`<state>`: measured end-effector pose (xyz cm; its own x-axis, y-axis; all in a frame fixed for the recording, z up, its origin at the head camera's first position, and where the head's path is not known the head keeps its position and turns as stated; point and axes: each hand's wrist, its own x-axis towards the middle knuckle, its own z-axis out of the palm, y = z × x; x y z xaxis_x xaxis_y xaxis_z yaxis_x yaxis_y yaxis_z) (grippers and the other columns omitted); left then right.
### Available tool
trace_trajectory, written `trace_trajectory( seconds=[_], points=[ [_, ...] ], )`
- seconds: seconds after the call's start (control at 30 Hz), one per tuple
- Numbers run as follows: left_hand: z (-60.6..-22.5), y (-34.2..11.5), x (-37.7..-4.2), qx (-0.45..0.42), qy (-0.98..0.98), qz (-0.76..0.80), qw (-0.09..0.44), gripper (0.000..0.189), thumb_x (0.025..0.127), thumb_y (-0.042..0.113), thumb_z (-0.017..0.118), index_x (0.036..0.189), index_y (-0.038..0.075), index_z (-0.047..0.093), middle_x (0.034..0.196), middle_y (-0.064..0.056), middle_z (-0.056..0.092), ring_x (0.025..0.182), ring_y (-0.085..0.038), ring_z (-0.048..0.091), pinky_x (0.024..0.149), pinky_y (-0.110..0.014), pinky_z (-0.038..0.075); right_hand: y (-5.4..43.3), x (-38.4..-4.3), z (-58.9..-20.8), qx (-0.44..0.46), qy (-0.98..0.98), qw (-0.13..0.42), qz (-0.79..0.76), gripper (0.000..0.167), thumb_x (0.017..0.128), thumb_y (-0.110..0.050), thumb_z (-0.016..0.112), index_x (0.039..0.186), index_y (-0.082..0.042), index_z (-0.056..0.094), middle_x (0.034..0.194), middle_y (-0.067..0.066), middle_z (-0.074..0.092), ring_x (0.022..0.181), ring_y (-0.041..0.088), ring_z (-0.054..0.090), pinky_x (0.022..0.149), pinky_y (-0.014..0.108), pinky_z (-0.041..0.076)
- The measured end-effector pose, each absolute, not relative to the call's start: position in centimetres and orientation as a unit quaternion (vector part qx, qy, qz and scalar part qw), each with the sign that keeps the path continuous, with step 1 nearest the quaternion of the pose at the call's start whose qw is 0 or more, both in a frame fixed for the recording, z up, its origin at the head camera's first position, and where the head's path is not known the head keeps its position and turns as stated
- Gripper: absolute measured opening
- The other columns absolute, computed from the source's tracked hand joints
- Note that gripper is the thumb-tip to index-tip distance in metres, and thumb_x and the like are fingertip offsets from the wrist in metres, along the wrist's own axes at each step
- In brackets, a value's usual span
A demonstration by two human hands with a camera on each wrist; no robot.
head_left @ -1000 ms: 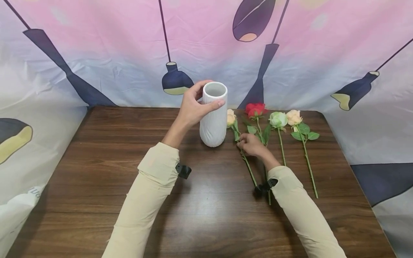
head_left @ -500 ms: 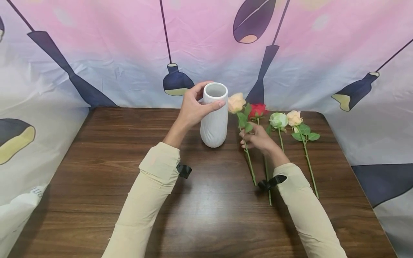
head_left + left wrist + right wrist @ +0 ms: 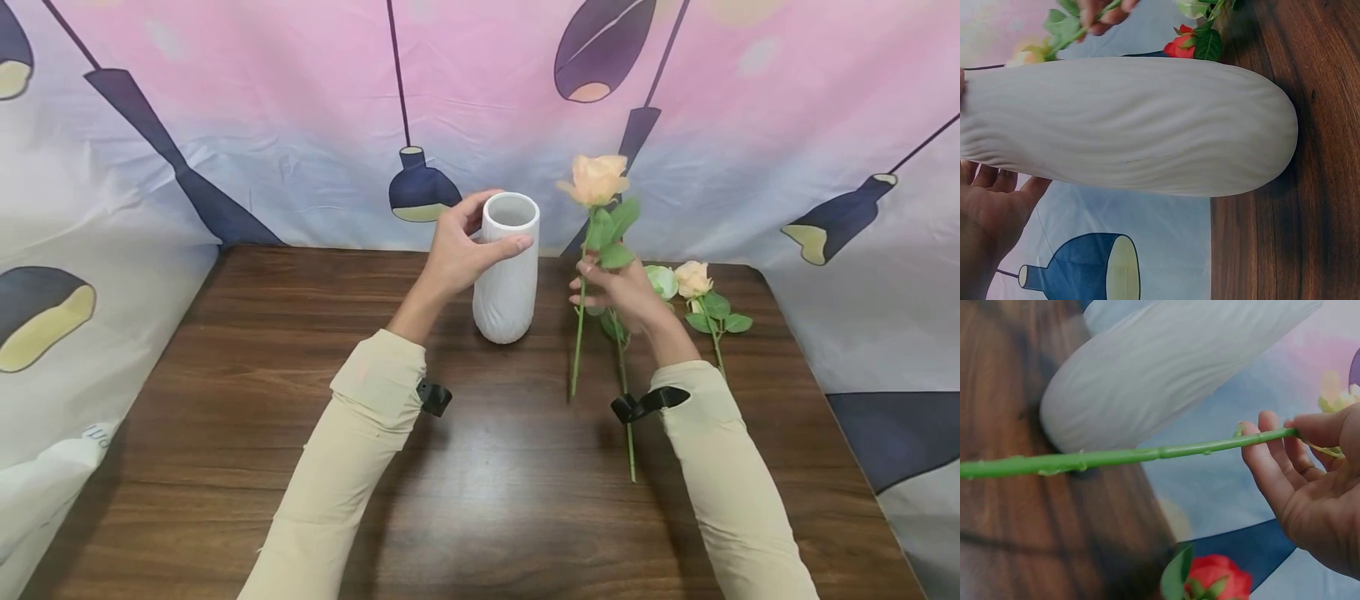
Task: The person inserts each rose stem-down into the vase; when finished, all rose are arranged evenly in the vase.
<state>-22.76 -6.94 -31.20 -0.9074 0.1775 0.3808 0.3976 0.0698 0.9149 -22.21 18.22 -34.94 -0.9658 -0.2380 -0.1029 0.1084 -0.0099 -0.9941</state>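
A white vase (image 3: 507, 287) with wavy relief stands upright on the table. My left hand (image 3: 468, 248) grips it near the rim, thumb across the front; the left wrist view shows the vase's side (image 3: 1141, 125) and part of that hand (image 3: 997, 209). To the right of the vase my right hand (image 3: 618, 287) pinches the green stem of a peach rose (image 3: 597, 179), held upright above the table. In the right wrist view the stem (image 3: 1179, 450) runs out from between thumb and fingers. The rose's bloom is level with or above the vase mouth, beside it.
On the table (image 3: 247, 417) to the right lie a red rose (image 3: 1219, 575), its bloom hidden behind the right hand in the head view, a pale green flower (image 3: 662, 282) and another peach rose (image 3: 693, 281). A patterned cloth (image 3: 300, 125) hangs behind the table's back edge.
My right hand has picked the leftmost peach rose up from the table and raised it upright beside the vase. The left hand keeps its hold on the vase.
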Motion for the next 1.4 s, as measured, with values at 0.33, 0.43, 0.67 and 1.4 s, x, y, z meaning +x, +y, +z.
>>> trace_trajectory(
  seconds=[0.33,0.43,0.67,1.4],
  points=[
    [-31.2,-7.0,-22.7,-0.198,-0.726,-0.653,0.081,0.06,0.079,0.008,0.082,0.135,0.004,0.061,0.121,-0.017,0.069,0.109,-0.023,0.069,0.092,-0.034,0.057,17.7,-23.0,-30.7,-0.064,0.674,0.038,-0.735,0.026,0.101,-0.018,0.061,0.127,-0.013,0.06,0.093,-0.005,0.064,0.075,0.007,0.063,0.073,0.021,0.057],
    [-31.3,-7.1,-22.7,-0.198,-0.728,-0.651,0.081,0.06,0.079,0.009,0.082,0.135,0.004,0.061,0.122,-0.017,0.069,0.11,-0.023,0.068,0.094,-0.035,0.057,17.4,-23.3,-29.5,-0.091,0.649,0.016,-0.755,0.026,0.099,-0.014,0.064,0.125,-0.01,0.063,0.093,-0.002,0.064,0.075,0.009,0.063,0.073,0.023,0.058],
    [-31.2,-7.1,-22.6,-0.196,-0.728,-0.653,0.075,0.059,0.08,0.008,0.081,0.136,0.004,0.061,0.123,-0.017,0.068,0.112,-0.024,0.068,0.094,-0.036,0.057,16.6,-23.7,-27.3,-0.096,0.591,0.006,-0.801,0.02,0.098,-0.009,0.064,0.118,-0.01,0.065,0.09,0.001,0.064,0.073,0.013,0.063,0.068,0.024,0.059],
    [-31.3,-7.1,-22.5,-0.191,-0.726,-0.656,0.074,0.062,0.08,0.009,0.083,0.137,0.004,0.059,0.125,-0.017,0.068,0.114,-0.026,0.067,0.096,-0.039,0.057,15.4,-24.4,-21.8,-0.117,0.495,-0.063,-0.858,0.012,0.097,-0.001,0.063,0.108,-0.004,0.064,0.083,0.008,0.064,0.064,0.019,0.061,0.062,0.029,0.049]
  ],
)
